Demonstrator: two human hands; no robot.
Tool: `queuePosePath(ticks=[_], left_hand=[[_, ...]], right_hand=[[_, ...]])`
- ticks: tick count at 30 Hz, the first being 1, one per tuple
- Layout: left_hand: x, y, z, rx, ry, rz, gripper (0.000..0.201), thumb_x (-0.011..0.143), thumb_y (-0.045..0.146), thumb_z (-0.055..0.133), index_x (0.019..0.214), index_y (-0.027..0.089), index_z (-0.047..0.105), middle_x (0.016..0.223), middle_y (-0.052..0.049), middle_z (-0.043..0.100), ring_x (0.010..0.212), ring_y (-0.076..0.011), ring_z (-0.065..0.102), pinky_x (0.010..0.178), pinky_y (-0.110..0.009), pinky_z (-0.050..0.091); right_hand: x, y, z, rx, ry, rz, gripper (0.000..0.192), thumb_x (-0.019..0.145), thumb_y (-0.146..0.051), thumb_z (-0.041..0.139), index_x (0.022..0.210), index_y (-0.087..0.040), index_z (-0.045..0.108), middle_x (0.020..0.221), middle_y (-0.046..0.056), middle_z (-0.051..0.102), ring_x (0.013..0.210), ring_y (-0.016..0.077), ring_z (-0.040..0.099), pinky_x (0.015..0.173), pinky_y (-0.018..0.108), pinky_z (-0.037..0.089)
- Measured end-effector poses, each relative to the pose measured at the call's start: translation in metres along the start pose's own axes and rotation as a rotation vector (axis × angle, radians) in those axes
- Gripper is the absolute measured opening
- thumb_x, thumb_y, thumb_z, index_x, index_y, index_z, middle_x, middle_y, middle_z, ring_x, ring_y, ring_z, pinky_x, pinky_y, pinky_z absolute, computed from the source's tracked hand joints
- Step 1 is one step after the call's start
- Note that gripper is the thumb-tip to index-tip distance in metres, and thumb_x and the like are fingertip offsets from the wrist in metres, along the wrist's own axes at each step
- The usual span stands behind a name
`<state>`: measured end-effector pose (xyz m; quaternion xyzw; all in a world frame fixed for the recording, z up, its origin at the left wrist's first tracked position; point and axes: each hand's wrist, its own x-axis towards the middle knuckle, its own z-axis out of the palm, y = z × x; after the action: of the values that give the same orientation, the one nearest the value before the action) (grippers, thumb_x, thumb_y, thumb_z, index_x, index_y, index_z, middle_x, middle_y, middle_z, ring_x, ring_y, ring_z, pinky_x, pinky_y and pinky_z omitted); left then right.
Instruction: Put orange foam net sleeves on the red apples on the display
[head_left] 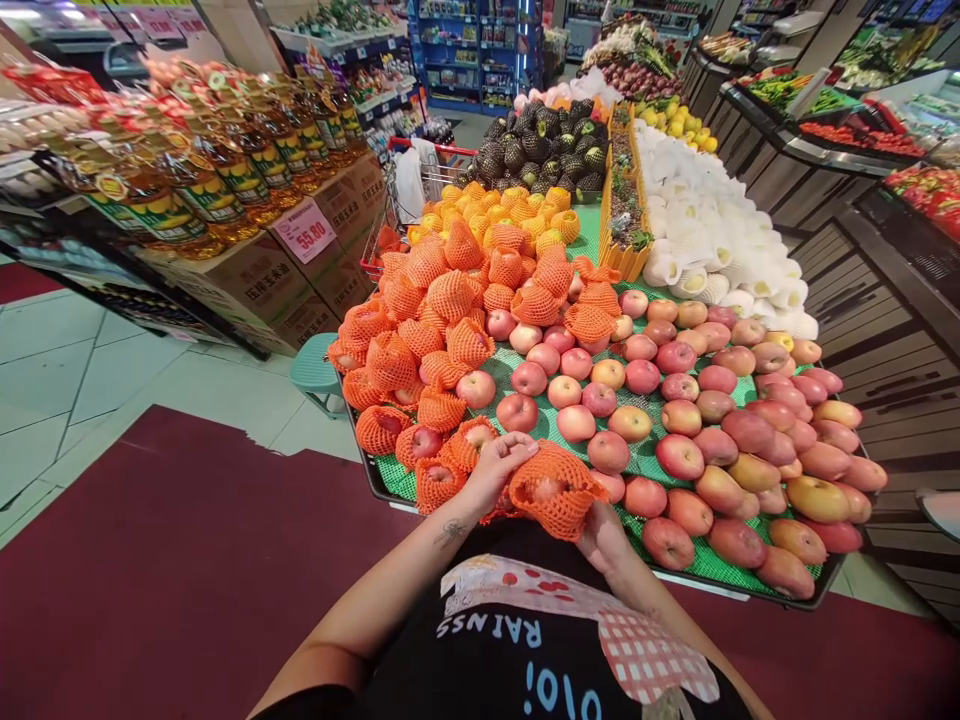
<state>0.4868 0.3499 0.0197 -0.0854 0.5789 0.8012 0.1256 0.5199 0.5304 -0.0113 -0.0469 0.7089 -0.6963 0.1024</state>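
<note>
I hold an apple in an orange foam net sleeve at the near edge of the fruit stand. My left hand grips the net's left side from above. From below, my right hand supports the same wrapped apple. Bare red apples lie in rows on the green mat to the right. On the left lies a heap of apples wrapped in orange nets.
Behind the apples sit orange-netted citrus, dark avocados and white-netted fruit. Left of the stand are cardboard boxes with oil bottles, a price sign, a teal stool and a shopping cart. Red carpet covers the floor.
</note>
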Motion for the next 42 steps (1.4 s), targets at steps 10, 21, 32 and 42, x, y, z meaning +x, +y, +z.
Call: queuePosePath(ticks=[10,21,32,42], left_hand=[[-0.026,-0.027,-0.019,0.232,-0.384,0.297,0.104,0.077,0.069,0.073,0.158,0.026,0.026,0.164,-0.015,0.029,0.153,-0.0372,0.026,0.126,-0.053,0.021],[-0.015,-0.055,-0.016,0.100,-0.154,0.201,0.123,0.053,0.057,0.094,0.152,0.027,0.029,0.142,-0.014,0.049,0.133,-0.0336,0.051,0.118,-0.055,0.037],[-0.034,-0.025,-0.024,0.508,-0.040,0.458,0.093,0.055,0.042,0.090,0.131,0.021,0.042,0.131,-0.013,0.055,0.126,-0.0326,0.055,0.113,-0.047,0.041],[-0.024,0.015,-0.007,1.013,-0.288,0.264,0.093,0.056,0.067,0.084,0.129,0.020,0.051,0.108,-0.010,0.070,0.091,-0.0322,0.070,0.081,-0.040,0.054]], right_hand=[[-0.005,0.006,0.003,0.520,0.209,0.352,0.048,0.075,-0.064,0.075,0.110,-0.034,0.063,0.125,0.002,0.071,0.125,0.0296,0.063,0.094,0.047,0.060],[-0.010,-0.002,0.006,0.497,0.124,0.344,0.042,0.079,-0.060,0.075,0.107,-0.033,0.061,0.128,0.002,0.070,0.113,0.0276,0.068,0.086,0.043,0.061],[0.002,-0.003,-0.014,0.131,-0.082,0.097,0.041,0.087,-0.048,0.070,0.122,-0.033,0.053,0.133,0.005,0.064,0.128,0.0253,0.060,0.111,0.044,0.049],[-0.003,-0.006,-0.008,-0.477,-0.116,-0.178,0.093,0.063,-0.040,0.086,0.144,-0.043,0.041,0.140,0.004,0.059,0.131,0.0410,0.055,0.112,0.062,0.046]])
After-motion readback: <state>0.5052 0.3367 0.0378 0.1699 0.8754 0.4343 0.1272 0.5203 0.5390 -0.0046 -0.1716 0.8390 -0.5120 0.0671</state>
